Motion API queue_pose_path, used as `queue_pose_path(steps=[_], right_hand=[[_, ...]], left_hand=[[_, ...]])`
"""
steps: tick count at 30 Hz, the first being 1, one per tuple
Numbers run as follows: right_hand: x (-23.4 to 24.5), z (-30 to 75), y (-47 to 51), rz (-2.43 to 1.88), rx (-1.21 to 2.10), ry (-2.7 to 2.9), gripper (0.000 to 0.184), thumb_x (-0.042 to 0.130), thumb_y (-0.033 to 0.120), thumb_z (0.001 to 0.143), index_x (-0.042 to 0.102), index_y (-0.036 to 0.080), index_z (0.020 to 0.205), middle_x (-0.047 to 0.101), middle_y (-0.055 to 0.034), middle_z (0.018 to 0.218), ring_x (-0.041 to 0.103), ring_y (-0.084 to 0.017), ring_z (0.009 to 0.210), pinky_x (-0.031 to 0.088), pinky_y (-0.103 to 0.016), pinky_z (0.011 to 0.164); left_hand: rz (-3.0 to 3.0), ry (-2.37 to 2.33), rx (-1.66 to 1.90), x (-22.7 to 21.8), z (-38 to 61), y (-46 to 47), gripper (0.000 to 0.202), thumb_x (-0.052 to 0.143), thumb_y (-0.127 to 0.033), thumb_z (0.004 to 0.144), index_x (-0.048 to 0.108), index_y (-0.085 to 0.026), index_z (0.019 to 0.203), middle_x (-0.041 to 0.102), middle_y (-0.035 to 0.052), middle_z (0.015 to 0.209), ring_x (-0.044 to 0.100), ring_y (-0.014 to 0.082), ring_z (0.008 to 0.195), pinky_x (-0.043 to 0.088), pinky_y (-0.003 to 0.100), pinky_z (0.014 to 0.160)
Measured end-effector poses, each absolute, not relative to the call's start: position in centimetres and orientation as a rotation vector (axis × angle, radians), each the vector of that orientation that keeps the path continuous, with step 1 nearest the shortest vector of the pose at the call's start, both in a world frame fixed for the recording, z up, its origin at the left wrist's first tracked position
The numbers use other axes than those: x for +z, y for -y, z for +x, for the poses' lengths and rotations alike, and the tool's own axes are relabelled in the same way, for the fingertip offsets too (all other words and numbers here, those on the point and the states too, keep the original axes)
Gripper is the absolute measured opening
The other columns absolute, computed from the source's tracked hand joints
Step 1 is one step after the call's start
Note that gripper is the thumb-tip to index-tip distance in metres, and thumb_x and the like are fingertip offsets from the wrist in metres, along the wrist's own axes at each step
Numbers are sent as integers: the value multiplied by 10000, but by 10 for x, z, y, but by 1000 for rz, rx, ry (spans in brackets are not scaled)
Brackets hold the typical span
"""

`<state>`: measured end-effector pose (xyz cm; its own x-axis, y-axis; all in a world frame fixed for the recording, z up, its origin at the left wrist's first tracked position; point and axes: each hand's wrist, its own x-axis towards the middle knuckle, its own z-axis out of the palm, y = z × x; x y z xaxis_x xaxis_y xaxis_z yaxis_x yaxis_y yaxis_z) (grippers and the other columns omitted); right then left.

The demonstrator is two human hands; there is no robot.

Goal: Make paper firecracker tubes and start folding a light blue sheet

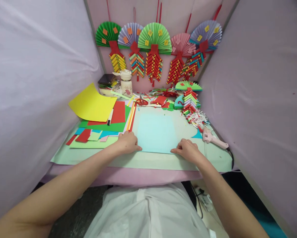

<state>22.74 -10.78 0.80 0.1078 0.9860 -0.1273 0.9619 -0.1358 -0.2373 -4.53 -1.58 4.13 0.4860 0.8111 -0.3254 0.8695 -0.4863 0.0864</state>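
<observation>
A light blue sheet of paper [157,132] lies flat on the pale green table cover in front of me. At its near left corner is my left hand [128,142], fingers curled and thumb pressed on the paper's edge. My right hand [186,149] grips the near right corner the same way, thumb pointing inward along the edge. The near edge looks slightly thicker, but I cannot tell whether it is folded. Just beyond my left hand lie narrow paper strips [131,116] in orange, yellow and red.
Coloured sheets, topped by a yellow sheet [93,105], are stacked at left. Red-handled scissors [141,101] and paper scraps lie behind. A pink glue gun [215,139] with a cord rests at right, near shredded paper [198,118]. A white bottle [126,84] and hanging paper fans [155,38] are at the back.
</observation>
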Motion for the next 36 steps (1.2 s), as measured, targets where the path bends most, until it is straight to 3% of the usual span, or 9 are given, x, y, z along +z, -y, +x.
queue_pose_path(steps=[12,29,36], right_hand=[[8,227,106,-2305,406,2021,363,611,508,807,629,197,620,618,-54,868,545,-219,886,260,-289,648],[0,228,109,-2285,359,2032,369,584,534,825,624,205,663,593,-46,907,529,-238,942,265,-310,686],[3,226,110,-2305,396,1998,361,587,518,829,619,199,664,594,-53,931,522,-236,953,270,-313,705]], left_hand=[[2501,-1422,-419,44,-44,15,379,580,-546,770,738,-203,808,593,154,1068,484,358,1092,404,513,880],[2423,-1332,-258,34,-57,16,287,581,-472,778,661,-204,716,534,90,1018,513,293,1008,422,436,814],[2434,-1290,-276,36,-58,16,279,566,-476,789,666,-219,749,506,91,1048,477,301,1068,415,445,839]])
